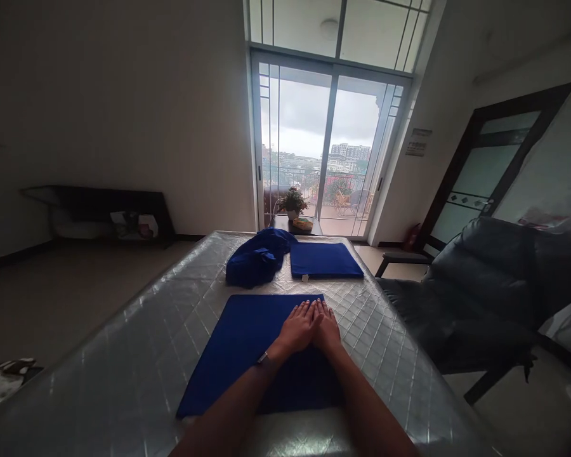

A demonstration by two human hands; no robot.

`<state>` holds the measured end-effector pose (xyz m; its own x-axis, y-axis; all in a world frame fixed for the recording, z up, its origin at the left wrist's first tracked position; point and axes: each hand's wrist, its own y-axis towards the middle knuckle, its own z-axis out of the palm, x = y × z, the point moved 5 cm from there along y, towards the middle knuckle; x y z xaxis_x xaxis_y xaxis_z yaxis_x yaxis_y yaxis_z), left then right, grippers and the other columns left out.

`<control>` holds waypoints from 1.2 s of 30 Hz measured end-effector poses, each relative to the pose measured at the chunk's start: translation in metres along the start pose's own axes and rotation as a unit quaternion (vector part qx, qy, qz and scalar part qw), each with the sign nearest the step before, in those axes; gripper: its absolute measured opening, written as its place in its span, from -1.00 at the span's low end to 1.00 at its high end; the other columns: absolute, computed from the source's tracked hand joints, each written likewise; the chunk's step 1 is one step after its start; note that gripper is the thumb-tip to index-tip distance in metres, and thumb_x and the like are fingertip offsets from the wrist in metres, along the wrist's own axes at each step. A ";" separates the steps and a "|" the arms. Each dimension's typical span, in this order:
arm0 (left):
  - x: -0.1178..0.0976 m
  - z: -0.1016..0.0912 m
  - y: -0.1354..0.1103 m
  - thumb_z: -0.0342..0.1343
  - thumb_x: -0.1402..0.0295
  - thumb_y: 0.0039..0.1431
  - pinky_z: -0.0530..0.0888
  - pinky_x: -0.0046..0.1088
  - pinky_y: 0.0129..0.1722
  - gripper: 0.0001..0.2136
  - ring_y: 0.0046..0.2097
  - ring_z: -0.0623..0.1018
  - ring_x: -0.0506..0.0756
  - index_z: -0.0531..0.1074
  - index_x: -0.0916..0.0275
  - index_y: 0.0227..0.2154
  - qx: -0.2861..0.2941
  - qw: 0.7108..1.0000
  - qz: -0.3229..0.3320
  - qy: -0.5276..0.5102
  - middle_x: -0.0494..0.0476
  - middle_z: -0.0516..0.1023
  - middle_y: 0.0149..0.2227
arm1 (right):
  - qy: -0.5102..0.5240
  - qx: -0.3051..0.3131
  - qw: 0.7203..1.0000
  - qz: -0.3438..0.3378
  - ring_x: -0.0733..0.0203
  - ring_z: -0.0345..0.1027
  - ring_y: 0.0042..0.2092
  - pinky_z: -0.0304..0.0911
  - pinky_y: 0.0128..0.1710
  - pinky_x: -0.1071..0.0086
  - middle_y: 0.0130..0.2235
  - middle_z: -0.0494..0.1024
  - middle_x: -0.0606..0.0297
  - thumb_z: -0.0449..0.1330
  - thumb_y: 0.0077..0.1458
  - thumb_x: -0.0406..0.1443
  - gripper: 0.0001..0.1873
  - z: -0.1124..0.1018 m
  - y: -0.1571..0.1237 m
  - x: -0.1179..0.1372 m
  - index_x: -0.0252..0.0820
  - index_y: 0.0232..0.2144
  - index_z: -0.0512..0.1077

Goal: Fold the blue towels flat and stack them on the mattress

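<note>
Head view: left hand (297, 326), right hand (328, 326) on blue cloth (247, 339); tag (305, 278) (illegible) beyond.

The person's left hand (299, 327) and right hand (327, 325) lie side by side, touching, near the far right corner of a flat blue cloth (238, 349). It lies on a shiny mattress (124, 374). Farther back are a messy blue heap (257, 260) (probably cloth too, but the room is dim) and a neat blue square (327, 259). A big black chair (476, 285) stands on the right.
</note>
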<state>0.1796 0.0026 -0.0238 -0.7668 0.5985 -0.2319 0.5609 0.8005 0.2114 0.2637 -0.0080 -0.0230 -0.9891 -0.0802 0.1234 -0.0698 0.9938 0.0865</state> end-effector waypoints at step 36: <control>0.117 -0.088 -0.122 -0.42 -0.10 0.29 -0.01 -0.16 0.36 -0.22 0.40 -0.02 0.26 0.08 0.49 0.30 -0.069 0.958 -0.214 0.179 0.38 0.02 0.38 | 0.028 -0.006 0.999 0.041 0.14 -0.28 0.39 -0.29 0.34 0.22 0.38 -0.07 0.14 -0.26 0.32 -0.15 -0.35 -0.012 -0.059 0.015 -0.41 0.34 -0.03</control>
<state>-0.0061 -0.0273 0.0073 -0.9890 0.1476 0.0107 0.1440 0.9434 0.2988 0.2549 -0.0687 -0.0141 -0.9827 -0.0030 0.1852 0.0133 0.9962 0.0865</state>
